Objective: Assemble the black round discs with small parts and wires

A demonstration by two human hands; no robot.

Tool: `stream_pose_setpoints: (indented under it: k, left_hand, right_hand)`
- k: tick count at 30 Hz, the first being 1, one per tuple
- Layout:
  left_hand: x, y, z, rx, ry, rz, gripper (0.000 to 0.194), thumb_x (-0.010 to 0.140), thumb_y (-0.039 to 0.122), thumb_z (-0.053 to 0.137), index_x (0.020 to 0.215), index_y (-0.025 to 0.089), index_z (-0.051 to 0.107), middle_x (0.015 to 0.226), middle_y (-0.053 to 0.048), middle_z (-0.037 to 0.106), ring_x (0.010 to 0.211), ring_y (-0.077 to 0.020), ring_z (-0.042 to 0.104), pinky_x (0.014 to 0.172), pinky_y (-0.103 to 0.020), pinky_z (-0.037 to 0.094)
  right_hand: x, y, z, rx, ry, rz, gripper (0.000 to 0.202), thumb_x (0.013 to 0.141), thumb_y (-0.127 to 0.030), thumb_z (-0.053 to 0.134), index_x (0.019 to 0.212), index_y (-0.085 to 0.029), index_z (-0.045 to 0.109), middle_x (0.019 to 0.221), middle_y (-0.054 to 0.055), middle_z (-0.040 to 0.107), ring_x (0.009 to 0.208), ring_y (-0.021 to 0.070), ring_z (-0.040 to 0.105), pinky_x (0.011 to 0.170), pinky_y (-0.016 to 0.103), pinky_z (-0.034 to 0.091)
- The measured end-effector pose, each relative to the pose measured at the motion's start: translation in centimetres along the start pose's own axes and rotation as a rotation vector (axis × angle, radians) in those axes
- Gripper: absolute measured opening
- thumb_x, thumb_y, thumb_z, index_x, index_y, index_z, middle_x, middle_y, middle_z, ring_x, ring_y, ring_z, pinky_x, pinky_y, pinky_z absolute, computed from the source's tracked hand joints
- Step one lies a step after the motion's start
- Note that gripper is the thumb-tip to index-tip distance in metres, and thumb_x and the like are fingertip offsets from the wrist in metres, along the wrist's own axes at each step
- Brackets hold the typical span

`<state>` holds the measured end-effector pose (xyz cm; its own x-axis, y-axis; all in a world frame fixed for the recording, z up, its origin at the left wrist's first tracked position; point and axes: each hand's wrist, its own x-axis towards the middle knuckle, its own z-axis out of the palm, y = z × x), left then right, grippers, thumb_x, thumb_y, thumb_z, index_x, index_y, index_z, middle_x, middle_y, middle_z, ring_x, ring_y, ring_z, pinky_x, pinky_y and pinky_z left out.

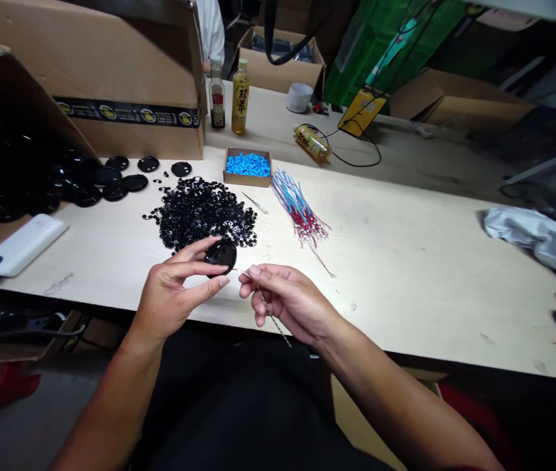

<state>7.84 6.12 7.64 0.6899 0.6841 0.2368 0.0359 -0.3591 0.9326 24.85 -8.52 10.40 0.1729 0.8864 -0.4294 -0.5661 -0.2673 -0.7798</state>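
Note:
Between the fingers and thumb of my left hand (173,284) is a round black plastic cap (222,255), held tilted above the table. My right hand (288,297) pinches a thin twisted wire (274,318) close to the cap's lower edge. One end of the wire points at the cap; the other hangs down below my fingers. Whether the tip enters the cap I cannot tell. Just beyond my hands lies a heap of small black plastic parts (199,212). To its right is a bundle of blue, white and red wires (300,206).
A small box of blue pieces (247,169) and a thin pointed tool (255,203) lie behind the heap. Large cardboard boxes (131,72) and a white power bank (23,243) are at left. Bottles (240,98) stand farther back; a white plastic bag (538,239) lies at right.

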Motion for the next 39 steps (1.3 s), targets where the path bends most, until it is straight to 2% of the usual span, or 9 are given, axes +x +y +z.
stream_pose_setpoints:
  k: [3, 8, 13, 17, 21, 30, 33, 39]
  left_hand:
    - [0.0, -0.1, -0.2, -0.018, -0.008, -0.017, 0.018, 0.083, 0.035, 0.092, 0.099, 0.029, 0.089, 0.144, -0.007, 0.074, 0.135, -0.0340, 0.067, 0.123, -0.053, 0.047]
    - [0.0, 0.0, -0.2, -0.053, -0.033, -0.028, 0.017, 0.082, 0.034, 0.093, 0.098, 0.028, 0.089, 0.144, -0.008, 0.074, 0.134, -0.0341, 0.068, 0.122, -0.052, 0.048]
    - [0.0, 0.1, -0.2, -0.073, -0.041, -0.033, 0.017, 0.082, 0.033, 0.093, 0.098, 0.028, 0.089, 0.143, -0.008, 0.074, 0.134, -0.0333, 0.069, 0.121, -0.050, 0.050]
    - [-0.1, 0.1, -0.2, -0.096, -0.048, -0.052, 0.018, 0.082, 0.033, 0.093, 0.098, 0.027, 0.089, 0.143, -0.009, 0.075, 0.135, -0.0330, 0.068, 0.119, -0.048, 0.052]
    - [-0.2, 0.1, -0.2, -0.135, -0.064, -0.098, 0.020, 0.080, 0.033, 0.094, 0.099, 0.027, 0.089, 0.144, -0.010, 0.074, 0.136, -0.0331, 0.067, 0.119, -0.045, 0.052]
    - [-0.2, 0.2, -0.1, -0.191, -0.097, -0.118, 0.025, 0.079, 0.031, 0.095, 0.102, 0.027, 0.089, 0.142, -0.011, 0.075, 0.141, -0.0343, 0.064, 0.119, -0.044, 0.051]
    - [-0.2, 0.2, -0.1, -0.210, -0.104, -0.141, 0.023, 0.079, 0.030, 0.096, 0.101, 0.027, 0.089, 0.142, -0.011, 0.075, 0.140, -0.0345, 0.064, 0.116, -0.043, 0.053]
    - [-0.1, 0.2, 0.0, -0.233, -0.132, -0.187, 0.022, 0.078, 0.031, 0.096, 0.098, 0.027, 0.090, 0.144, -0.012, 0.074, 0.143, -0.0358, 0.061, 0.115, -0.042, 0.053]
  right_hand:
    - [-0.4, 0.2, 0.1, -0.184, 0.099, -0.158, 0.040, 0.082, -0.052, 0.089, 0.099, -0.018, 0.075, 0.088, 0.002, 0.073, 0.060, 0.0109, 0.059, 0.055, 0.025, 0.055]
    - [-1.0, 0.2, 0.0, -0.694, 0.249, -0.487, 0.026, 0.093, -0.039, 0.081, 0.113, -0.023, 0.076, 0.100, 0.004, 0.075, 0.079, 0.0161, 0.065, 0.072, 0.029, 0.054]
    - [-1.0, -0.4, -0.1, -0.981, 0.273, -0.702, 0.011, 0.101, -0.031, 0.072, 0.106, -0.022, 0.074, 0.094, 0.003, 0.075, 0.073, 0.0154, 0.064, 0.071, 0.029, 0.050]
    - [-1.0, -1.2, 0.1, -1.073, 0.225, -0.781, 0.007, 0.102, -0.023, 0.068, 0.097, -0.021, 0.073, 0.088, 0.002, 0.073, 0.072, 0.0146, 0.061, 0.070, 0.029, 0.047]
    - [-1.1, -2.3, 0.2, -1.079, 0.151, -0.735, 0.008, 0.095, -0.013, 0.068, 0.090, -0.018, 0.073, 0.081, 0.000, 0.070, 0.068, 0.0121, 0.057, 0.067, 0.026, 0.044]
    - [-0.6, -4.8, -0.1, -0.962, -0.022, -0.389, 0.009, 0.086, -0.014, 0.064, 0.083, -0.019, 0.070, 0.073, -0.004, 0.061, 0.064, 0.0111, 0.051, 0.058, 0.025, 0.038]
    - [-0.3, -5.2, -0.1, -0.973, -0.042, -0.353, 0.008, 0.084, -0.015, 0.063, 0.082, -0.019, 0.069, 0.072, -0.005, 0.060, 0.064, 0.0112, 0.049, 0.058, 0.025, 0.037]
    - [0.2, -6.3, 0.1, -1.062, -0.069, -0.375, 0.008, 0.082, -0.013, 0.062, 0.077, -0.018, 0.068, 0.070, -0.005, 0.060, 0.066, 0.0105, 0.051, 0.060, 0.024, 0.037]
